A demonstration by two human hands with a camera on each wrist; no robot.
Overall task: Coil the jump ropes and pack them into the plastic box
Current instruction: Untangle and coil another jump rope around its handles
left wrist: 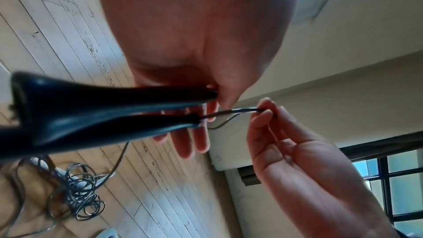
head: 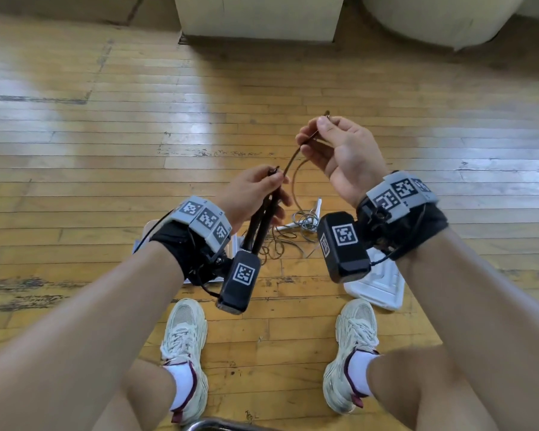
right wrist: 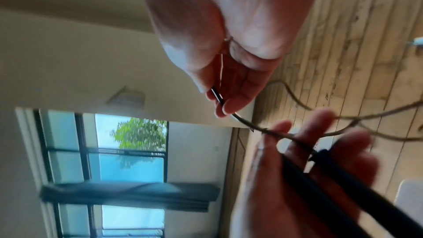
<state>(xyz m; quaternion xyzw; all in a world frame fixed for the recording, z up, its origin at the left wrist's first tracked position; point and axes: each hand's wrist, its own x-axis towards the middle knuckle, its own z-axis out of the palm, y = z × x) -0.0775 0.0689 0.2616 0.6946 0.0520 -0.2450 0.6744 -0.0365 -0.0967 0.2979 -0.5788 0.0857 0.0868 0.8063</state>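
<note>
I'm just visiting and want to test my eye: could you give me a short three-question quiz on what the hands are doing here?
1. True or false: the left hand grips two black handles together.
2. What does the right hand pinch? A) a shoe B) the thin brown cord C) the white lid
3. Fill in: a tangled grey rope lies on the wooden ____.

Key: 1 true; 2 B; 3 floor.
</note>
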